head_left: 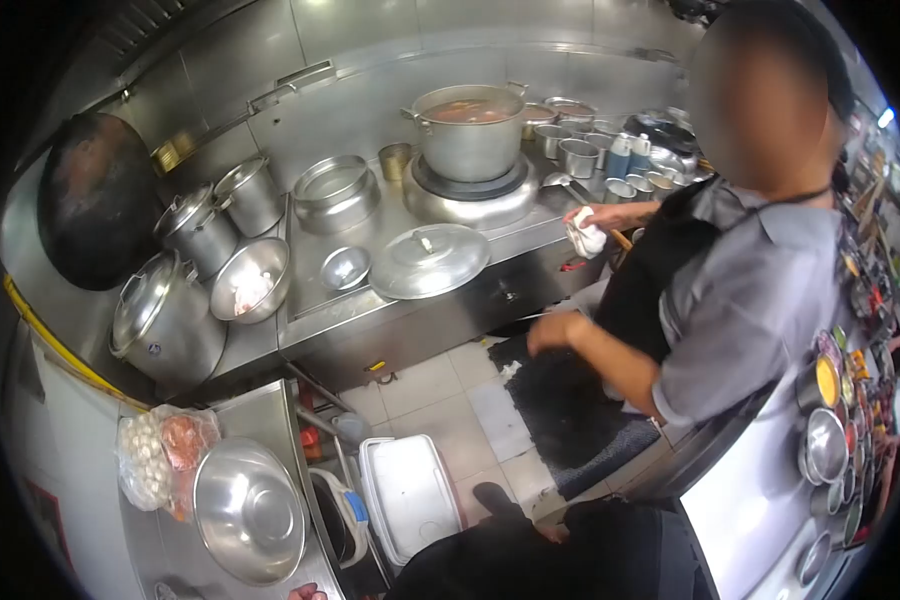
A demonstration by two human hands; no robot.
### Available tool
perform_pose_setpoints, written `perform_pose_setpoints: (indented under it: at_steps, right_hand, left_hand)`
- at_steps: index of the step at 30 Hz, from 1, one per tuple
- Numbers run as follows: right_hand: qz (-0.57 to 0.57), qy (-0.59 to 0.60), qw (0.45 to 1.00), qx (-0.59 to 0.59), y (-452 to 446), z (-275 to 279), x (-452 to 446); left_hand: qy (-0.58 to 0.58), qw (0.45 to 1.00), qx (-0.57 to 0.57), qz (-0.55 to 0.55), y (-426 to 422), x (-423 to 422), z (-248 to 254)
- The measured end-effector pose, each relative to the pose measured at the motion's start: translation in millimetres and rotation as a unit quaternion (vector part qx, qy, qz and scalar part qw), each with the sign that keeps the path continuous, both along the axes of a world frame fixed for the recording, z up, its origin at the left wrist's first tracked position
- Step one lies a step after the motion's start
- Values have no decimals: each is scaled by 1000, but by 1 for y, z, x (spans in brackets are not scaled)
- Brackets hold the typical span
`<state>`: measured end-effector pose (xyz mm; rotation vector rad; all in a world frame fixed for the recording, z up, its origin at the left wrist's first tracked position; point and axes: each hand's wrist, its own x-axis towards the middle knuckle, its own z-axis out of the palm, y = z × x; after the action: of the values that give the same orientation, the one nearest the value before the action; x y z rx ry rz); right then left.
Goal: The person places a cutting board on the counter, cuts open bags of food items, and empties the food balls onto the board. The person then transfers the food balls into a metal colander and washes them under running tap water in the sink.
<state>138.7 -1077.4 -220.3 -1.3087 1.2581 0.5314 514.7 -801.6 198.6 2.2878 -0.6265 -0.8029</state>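
Observation:
At the bottom edge, just a few fingers of my left hand (308, 592) show, beside the steel counter's edge; the rest is cut off. A large, shiny steel bowl (251, 511) stands close to it on the counter (155, 545). Only a small patch of my right hand (553, 534) is visible against my dark clothing, its fingers hidden. Nothing held can be made out in either hand. Left of the bowl lie clear plastic bags, one with whitish round pieces (146, 465), another with orange-red contents (187, 445).
A co-worker (750, 270) in a dark apron stands at the right, holding a white cloth (586, 236). Along the stove are a big soup pot (470, 140), a lid (429, 262), lidded pots (170, 315) and a wok (100, 200). A white-lidded bin (410, 495) stands below.

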Motion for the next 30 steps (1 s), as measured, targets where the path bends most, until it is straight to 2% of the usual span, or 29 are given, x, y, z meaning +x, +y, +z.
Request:
perform_pose_setpoints:
  at_steps: [8, 11, 15, 28, 30]
  right_hand:
    - [-50, 25, 998, 15, 16, 14, -26]
    - [-64, 26, 997, 16, 5, 16, -29]
    - [-73, 24, 997, 11, -23, 19, -27]
    - [-4, -1, 1000, -8, -136, 25, 13]
    - [16, -3, 1000, -7, -150, 29, 22]
  left_hand:
    - [67, 996, -23, -51, -36, 5, -14]
    - [-13, 997, 11, -75, -65, -3, 2]
    - [36, 997, 7, -65, -82, 10, -13]
    - [-5, 998, -14, -60, -135, 10, -24]
    - [-1, 997, -61, -36, -143, 7, -25]
